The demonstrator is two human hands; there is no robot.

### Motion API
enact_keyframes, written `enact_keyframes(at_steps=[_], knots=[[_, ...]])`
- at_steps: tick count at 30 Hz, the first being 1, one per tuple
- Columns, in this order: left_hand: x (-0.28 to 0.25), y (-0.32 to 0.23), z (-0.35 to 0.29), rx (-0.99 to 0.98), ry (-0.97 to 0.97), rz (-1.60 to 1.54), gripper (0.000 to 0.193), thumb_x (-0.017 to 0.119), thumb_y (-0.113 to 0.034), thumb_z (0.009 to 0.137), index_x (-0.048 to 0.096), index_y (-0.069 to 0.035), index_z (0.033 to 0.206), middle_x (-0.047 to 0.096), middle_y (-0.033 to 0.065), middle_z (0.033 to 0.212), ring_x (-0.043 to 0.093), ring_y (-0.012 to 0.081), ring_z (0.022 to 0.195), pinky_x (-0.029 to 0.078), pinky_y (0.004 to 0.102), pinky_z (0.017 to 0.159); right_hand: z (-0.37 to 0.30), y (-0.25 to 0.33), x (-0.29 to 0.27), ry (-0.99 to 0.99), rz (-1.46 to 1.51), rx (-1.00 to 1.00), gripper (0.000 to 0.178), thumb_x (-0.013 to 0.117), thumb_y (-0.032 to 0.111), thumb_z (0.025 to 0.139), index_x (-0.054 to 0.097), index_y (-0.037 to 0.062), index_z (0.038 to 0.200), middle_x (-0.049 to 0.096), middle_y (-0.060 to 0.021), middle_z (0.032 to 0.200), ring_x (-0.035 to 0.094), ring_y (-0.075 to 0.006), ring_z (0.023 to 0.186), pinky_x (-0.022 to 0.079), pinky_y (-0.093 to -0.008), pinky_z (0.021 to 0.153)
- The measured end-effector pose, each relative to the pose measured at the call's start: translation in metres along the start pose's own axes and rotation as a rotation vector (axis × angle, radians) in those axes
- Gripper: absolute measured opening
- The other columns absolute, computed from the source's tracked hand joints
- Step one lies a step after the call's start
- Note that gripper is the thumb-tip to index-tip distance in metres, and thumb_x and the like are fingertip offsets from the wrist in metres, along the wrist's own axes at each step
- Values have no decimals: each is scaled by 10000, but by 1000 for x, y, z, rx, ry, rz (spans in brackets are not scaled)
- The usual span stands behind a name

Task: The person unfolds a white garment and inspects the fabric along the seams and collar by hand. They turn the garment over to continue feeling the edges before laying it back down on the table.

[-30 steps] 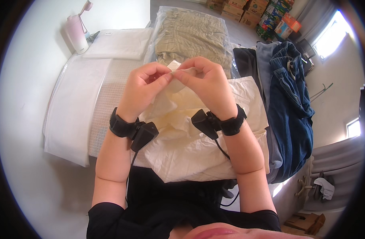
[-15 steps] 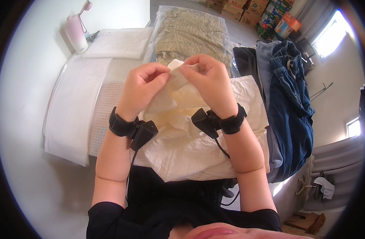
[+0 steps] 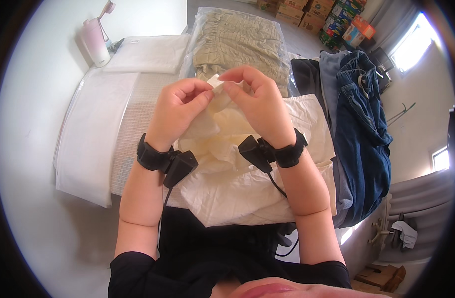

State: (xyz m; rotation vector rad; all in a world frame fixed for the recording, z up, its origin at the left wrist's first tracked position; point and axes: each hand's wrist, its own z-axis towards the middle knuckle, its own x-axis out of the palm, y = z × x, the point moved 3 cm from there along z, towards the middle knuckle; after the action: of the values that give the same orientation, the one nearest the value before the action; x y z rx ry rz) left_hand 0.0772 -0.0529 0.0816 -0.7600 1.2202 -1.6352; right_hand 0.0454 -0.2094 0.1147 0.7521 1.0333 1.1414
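Note:
A cream fabric garment (image 3: 247,193) lies rumpled over the near part of the table, its upper part raised between my hands. Thumb and fingers of my left hand (image 3: 180,107) pinch its lifted edge. Opposite it, my right hand (image 3: 264,102) holds the same edge between thumb and curled fingers, with the index finger stretched toward the left. A small white piece (image 3: 214,81), perhaps a label, sticks up between the fingertips. Fabric folds hide part of both grips. Black straps with small dark boxes sit on both wrists, cables running down.
Beyond my hands lies a khaki gathered garment (image 3: 237,42) in a clear bag. White flat packets (image 3: 91,124) cover the table's left side near a pink-and-white bottle (image 3: 95,42). Blue jeans (image 3: 361,119) and darker clothes hang along the right edge. Cartons (image 3: 292,11) stand behind.
My right fingers have lifted and shifted slightly left at the fabric's edge, showing more of the small white piece. My left hand stays nearly still.

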Motion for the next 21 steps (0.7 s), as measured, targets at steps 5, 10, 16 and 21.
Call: enact_keyframes(at_steps=[5, 10, 16, 21], knots=[[0, -1, 0, 10, 13, -1, 119, 571, -71, 843, 613, 12, 917, 607, -10, 805, 538, 40, 738, 438, 189, 670, 0, -1, 1, 66, -86, 38, 136, 636, 122, 775, 620, 14, 855, 526, -3, 635, 426, -63, 564, 364, -230, 504], [-1, 0, 0, -25, 13, 10, 116, 586, -83, 836, 610, 6, 907, 599, -20, 801, 536, 34, 736, 439, 192, 669, 2, -7, 0, -36, -90, -45, 136, 648, 124, 768, 621, 14, 843, 482, 5, 584, 389, -69, 529, 340, -235, 479], [-2, 3, 0, -3, 8, -24, 108, 583, -70, 828, 605, 6, 902, 596, -19, 801, 536, 35, 731, 440, 191, 666, 1, -6, -1, -4, -132, 16, 138, 636, 134, 808, 617, 22, 886, 564, 43, 742, 402, -29, 603, 354, -183, 546], [-1, 3, 1, -10, 4, -18, 111, 584, -65, 823, 604, 8, 904, 597, -15, 804, 540, 40, 736, 441, 191, 670, 2, -11, 2, 3, -72, -37, 135, 620, 129, 818, 613, 18, 894, 571, 27, 776, 412, -38, 620, 371, -190, 569]])
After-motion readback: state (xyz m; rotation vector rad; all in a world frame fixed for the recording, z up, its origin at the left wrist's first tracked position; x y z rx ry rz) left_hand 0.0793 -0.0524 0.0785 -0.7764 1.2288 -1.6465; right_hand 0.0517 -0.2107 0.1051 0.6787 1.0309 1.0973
